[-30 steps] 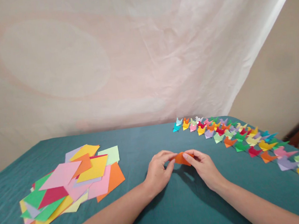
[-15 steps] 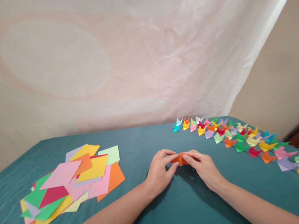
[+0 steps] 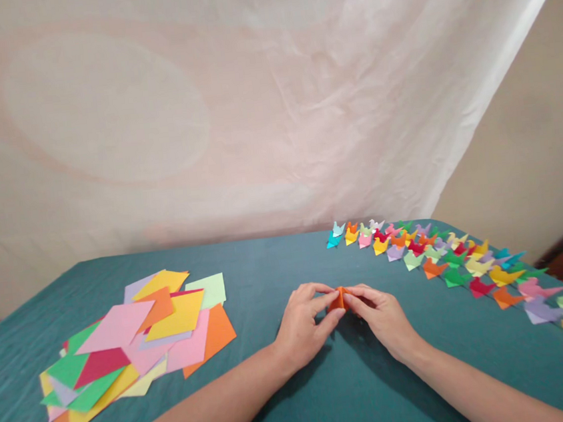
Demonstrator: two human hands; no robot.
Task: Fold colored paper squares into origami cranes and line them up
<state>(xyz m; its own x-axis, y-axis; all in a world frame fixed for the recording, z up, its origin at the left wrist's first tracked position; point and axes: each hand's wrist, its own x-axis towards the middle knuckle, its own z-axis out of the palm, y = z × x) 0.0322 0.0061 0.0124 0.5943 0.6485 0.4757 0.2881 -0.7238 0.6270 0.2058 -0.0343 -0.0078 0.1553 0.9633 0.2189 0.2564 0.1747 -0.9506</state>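
Note:
A small folded orange paper (image 3: pixel 337 298) sits between both hands just above the teal tablecloth (image 3: pixel 331 394). My left hand (image 3: pixel 303 323) pinches its left side with thumb and fingers pressed together. My right hand (image 3: pixel 380 315) pinches its right side the same way. Only a narrow upright sliver of the orange paper shows; the remainder is hidden by my fingers.
A loose pile of coloured paper squares (image 3: pixel 129 348) lies on the left of the table. Several folded paper birds (image 3: pixel 447 257) stand in rows along the right side, reaching the table's right edge. A pale sheet (image 3: pixel 230 109) hangs behind the table.
The orange paper has been pressed narrower between my fingers, from a flat wide shape to a small upright fold. Both hands have drawn closer together.

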